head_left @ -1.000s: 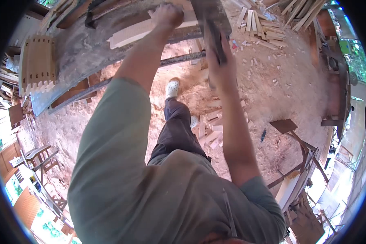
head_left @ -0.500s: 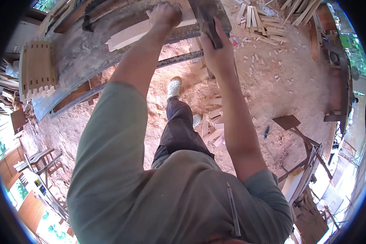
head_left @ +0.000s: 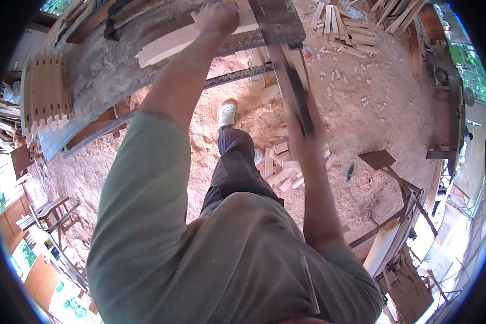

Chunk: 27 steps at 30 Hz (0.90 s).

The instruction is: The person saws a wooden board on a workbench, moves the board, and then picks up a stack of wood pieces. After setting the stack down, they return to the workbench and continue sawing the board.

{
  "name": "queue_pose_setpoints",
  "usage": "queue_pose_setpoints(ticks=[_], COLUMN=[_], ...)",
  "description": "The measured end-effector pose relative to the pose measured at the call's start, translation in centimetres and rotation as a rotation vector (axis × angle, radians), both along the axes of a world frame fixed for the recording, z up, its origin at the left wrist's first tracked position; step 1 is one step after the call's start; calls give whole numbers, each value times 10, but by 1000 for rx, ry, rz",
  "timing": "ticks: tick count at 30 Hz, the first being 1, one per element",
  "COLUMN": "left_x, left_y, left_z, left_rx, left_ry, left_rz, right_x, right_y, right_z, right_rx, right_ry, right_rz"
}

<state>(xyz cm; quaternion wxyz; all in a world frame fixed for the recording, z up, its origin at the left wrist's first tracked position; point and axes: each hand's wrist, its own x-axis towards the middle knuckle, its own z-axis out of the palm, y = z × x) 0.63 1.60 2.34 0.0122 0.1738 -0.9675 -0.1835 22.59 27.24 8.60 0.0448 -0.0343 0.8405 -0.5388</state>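
Note:
My left hand (head_left: 216,20) is closed, pressing on a pale board (head_left: 170,46) that lies on the dark workbench (head_left: 100,67). Blurred by motion, my right hand (head_left: 309,121) grips the dark handle of a handsaw (head_left: 286,67). The long blade runs up from my right hand across the bench's right end, close to the right part of the board. Whether its teeth touch the wood is too blurred to tell.
A slotted wooden panel (head_left: 46,89) stands at the bench's left end. Wood strips (head_left: 337,24) lie at the upper right, and offcuts (head_left: 286,170) are piled near my feet. A dark clamp-like tool (head_left: 112,24) rests on the bench. Sawdust covers the ground (head_left: 372,113).
My right hand has pulled the saw down and toward my body, showing more of the blade. My left hand stays on the board. The whole view has shifted slightly.

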Motion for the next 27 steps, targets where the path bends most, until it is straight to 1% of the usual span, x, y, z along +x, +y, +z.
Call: queue_pose_setpoints(ticks=[1, 2, 3, 5, 6, 7, 9, 10, 11, 12, 14, 16, 17, 18, 19, 20, 23, 25, 26, 27], left_x=[3, 4, -1, -10, -7, -8, 1, 1, 1, 0, -1, -3, -3, -3, 1, -1, -5, 3, 0, 1], left_y=[1, 3, 1, -6, -6, -6, 2, 4, 5, 4, 2, 0, 0, 1, 1, 0, -4, 1, 1, 0], left_z=[4, 10, 16, 5, -3, 0, 0, 0, 0, -1, -12, -16, -14, -12, -14, -14, -1, 2, 3, 0], left_rx=[-3, 36, 71, 79, 97, 97, -30, -26, -17, -10, -31, -48, -23, 1, -2, -10, -18, -10, -4, 4], left_ry=[-3, -24, -32, -17, -15, -2, 50, 51, 59, 68, 77, 93, 97, 103, 110, 78, 51, 5, 8, 0], left_rz=[1, 5, 11, 19, 29, 25, 21, 18, 29, 44, 36, 14, 24, 36, 29, 3, -11, 15, 15, 15], right_x=[-46, -83, -95, -95, -75, -50, 27, 66, 99, 133, 141, 96, 51, 1, -45, -83, -96, -41, -5, 37], right_y=[-28, -45, -51, -53, -45, -36, 0, 23, 41, 62, 68, 49, 29, -2, -31, -50, -55, -32, -12, 9], right_z=[1, -3, -9, -22, -24, -21, -7, -6, 4, 15, 22, 19, 1, -2, 1, -6, -24, -12, -23, -12], right_rx=[-15, -19, -28, -107, -65, -30, -30, -25, 82, 24, -42, 121, -49, 10, -33, -85, -53, -137, -44, -25], right_ry=[-53, 8, 25, 106, 206, 329, -5, -83, 23, -87, -198, 118, 15, 23, -92, 117, 135, 89, 61, -67], right_rz=[-14, 12, 15, -12, 12, 28, -36, -45, -21, -39, -53, 35, -11, -17, -24, 30, -1, 5, -26, -40])
